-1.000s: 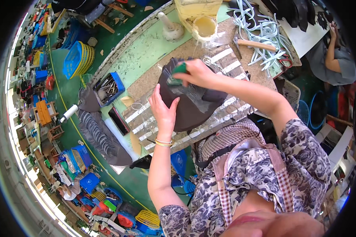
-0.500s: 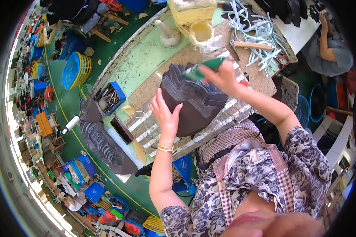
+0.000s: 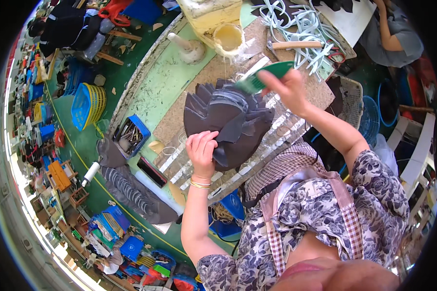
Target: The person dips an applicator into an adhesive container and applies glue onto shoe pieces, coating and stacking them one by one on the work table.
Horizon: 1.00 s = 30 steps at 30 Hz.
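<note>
A fanned stack of dark brown, leather-like cut pieces lies on the worktable before me. My left hand is at its near left edge, fingers curled on the rim of a top piece that is lifted and folded over. In my right hand is a flat green spreader, held over the far right of the stack. Its lower edge is smeared by motion, so I cannot tell whether it touches the pieces. Beyond the stack stands a crusted yellow container with a round, glue-coated cup at its front.
Light blue strips lie in a tangle at the far right, beside a wooden-handled hammer. A blue tray of tools and fanned dark pieces are at left. A white pestle-shaped object stands farther back. Other people sit nearby.
My left hand has gone from lying spread on the stack to curling at its edge. A top piece now folds over. The green spreader has shifted to the right. The view has moved slightly.
</note>
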Tool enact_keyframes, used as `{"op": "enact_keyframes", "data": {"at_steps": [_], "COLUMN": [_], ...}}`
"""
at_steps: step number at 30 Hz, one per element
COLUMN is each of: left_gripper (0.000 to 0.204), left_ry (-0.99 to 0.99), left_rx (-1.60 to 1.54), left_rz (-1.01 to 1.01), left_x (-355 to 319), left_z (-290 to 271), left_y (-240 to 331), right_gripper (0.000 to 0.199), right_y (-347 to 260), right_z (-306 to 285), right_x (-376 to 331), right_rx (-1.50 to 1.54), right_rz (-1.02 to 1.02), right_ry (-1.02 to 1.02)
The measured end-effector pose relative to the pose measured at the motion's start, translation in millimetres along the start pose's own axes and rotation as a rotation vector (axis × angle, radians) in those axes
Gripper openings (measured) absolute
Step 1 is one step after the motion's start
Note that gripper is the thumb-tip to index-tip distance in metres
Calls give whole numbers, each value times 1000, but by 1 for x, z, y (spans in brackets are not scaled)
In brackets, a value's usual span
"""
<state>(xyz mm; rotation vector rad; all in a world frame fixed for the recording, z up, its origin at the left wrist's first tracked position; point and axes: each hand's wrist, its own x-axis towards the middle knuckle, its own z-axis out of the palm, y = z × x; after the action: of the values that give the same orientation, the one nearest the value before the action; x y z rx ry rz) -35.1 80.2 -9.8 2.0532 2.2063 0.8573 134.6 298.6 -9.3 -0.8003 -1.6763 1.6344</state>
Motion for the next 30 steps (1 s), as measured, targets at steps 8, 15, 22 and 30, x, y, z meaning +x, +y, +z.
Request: {"op": "enact_keyframes", "data": {"at_steps": [8, 15, 22, 30], "left_gripper": [7, 23, 44, 81], "left_ry": [2, 328, 1008, 529], "left_rx": [-72, -758, -822, 681], "left_rz": [22, -815, -953, -1172], "left_x": [2, -57, -181, -171], "left_z": [-6, -79, -229, -207], "left_y": [-1, -48, -257, -409], "right_gripper": [19, 20, 15, 16], "right_y": [10, -14, -13, -21], "right_z": [14, 84, 90, 79], "right_x": [15, 9, -14, -10], "right_rx": [-419, -298, -231, -285], "right_rz": [15, 111, 178, 284], "right_ry": [-197, -396, -259, 40]}}
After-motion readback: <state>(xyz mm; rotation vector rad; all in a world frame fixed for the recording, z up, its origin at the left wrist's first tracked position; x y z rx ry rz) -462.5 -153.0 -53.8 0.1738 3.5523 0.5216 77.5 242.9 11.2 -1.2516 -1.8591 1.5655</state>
